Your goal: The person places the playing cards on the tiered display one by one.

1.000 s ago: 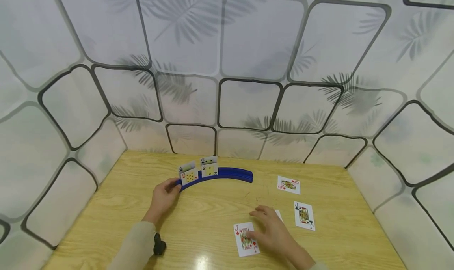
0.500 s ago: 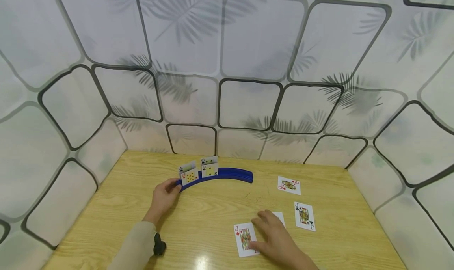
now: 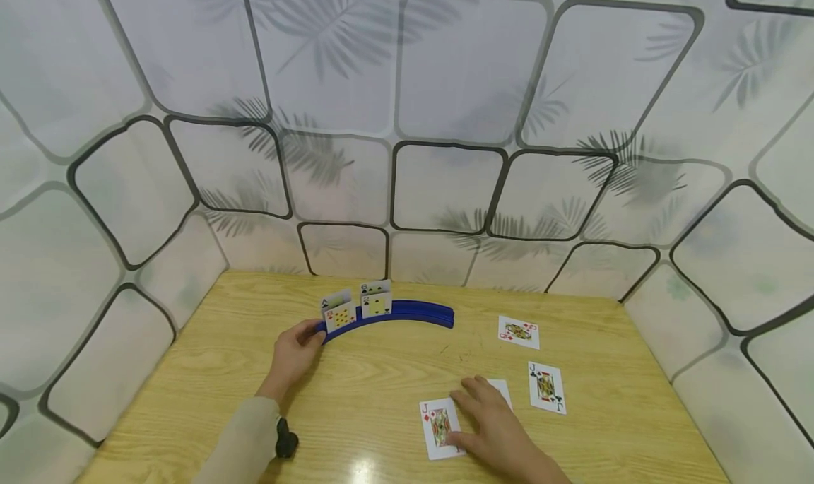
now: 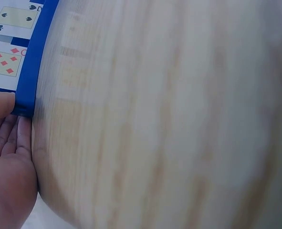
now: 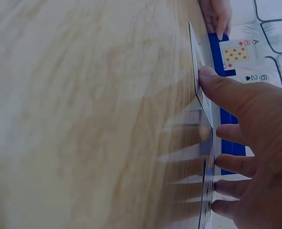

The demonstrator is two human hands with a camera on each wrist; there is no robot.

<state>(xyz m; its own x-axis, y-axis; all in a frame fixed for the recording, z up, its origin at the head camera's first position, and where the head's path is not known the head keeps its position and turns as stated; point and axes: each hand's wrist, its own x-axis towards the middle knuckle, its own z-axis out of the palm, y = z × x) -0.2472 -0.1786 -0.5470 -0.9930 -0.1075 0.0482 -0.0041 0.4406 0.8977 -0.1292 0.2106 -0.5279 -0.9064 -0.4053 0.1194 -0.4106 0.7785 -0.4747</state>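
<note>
In the head view, my left hand [image 3: 296, 351] holds the left end of a curved blue playing-card holder [image 3: 420, 310], thumb in front and fingers behind. Several cards stand in its left half, among them an eight of diamonds [image 3: 340, 317] and a two of spades [image 3: 376, 304]. Lower right, my right hand [image 3: 492, 424] rests low over the table with its fingers spread. Its thumb touches the lower right of a jack of diamonds [image 3: 439, 424] lying face up. Another card [image 3: 502, 388] shows partly beyond the fingers; its face is mostly hidden by the hand.
To the right lie a jack of clubs [image 3: 546, 387] and a queen of diamonds [image 3: 518, 332], both face up. A patterned fabric wall [image 3: 445, 194] encloses the wooden table [image 3: 375, 385] at the back and sides. A black band piece [image 3: 286, 439] sits on the left wrist.
My right hand has come down and slightly toward me, its thumb sliding to the lower right of the jack of diamonds. The left hand and the card holder have stayed still.
</note>
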